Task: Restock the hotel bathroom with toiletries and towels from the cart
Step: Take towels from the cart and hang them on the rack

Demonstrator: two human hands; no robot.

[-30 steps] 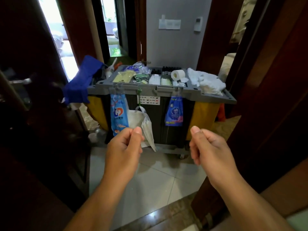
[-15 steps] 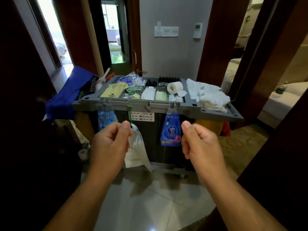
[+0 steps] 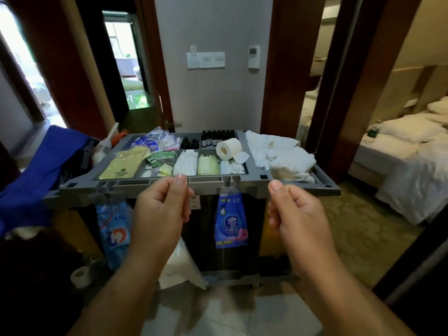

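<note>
Here we are at the cart (image 3: 300, 188), both hands up in front of its near rim. The left hand (image 3: 160, 209) and right hand (image 3: 299, 214) are well apart, each curled into a loose fist with the thumb resting on the forefinger. I see nothing in either one. Whether they touch the rim I cannot tell; they look just short of it.

The stock is all on the top tray. The towels (image 3: 288, 157) are heaped at the right end, just beyond the right hand. They look soft and floppy, bulky more than heavy, so I'd slide a hand under the pile and not tug at a corner. The roll (image 3: 229, 147) lies on its side left of the towels with a loose sheet trailing. It should be light and squashy, best taken round the body and not by that tail.

Behind it stand the bottles (image 3: 218, 138) — small, dark, upright and packed close. I'd guess they are stiff and smooth, perhaps slippery, so I'd pinch one by the cap.

The sachets (image 3: 186, 162) lie in the compartments straight past the left thumb. They are thin and light and likely to slither — I'd take them as a small stack. A blue pack (image 3: 231, 221) hangs off the rim between the hands.
</note>
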